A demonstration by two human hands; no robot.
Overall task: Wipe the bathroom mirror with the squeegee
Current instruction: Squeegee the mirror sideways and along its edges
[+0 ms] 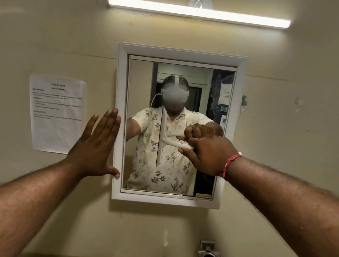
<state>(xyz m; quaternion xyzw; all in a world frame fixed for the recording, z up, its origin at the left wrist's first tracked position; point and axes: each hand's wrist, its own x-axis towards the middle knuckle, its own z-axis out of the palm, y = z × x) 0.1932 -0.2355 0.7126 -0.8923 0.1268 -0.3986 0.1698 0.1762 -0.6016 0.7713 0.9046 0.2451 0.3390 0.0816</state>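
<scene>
Fingers (186,151) of the right hand (209,155) curl round the squeegee (160,140) handle, holding its blade upright on the mirror (142,79), left of centre, probably for a sideways stroke. Meanwhile the left hand (98,141), fingers straight and together, presses the frame (115,194), likely steadying it. Handle's end is hidden; wetness cannot be judged.

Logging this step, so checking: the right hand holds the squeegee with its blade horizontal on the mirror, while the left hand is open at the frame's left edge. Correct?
The head view shows the blade vertical, not horizontal. Otherwise yes: the right hand holds the squeegee on the mirror, the left hand is open at the frame's left edge.
</scene>
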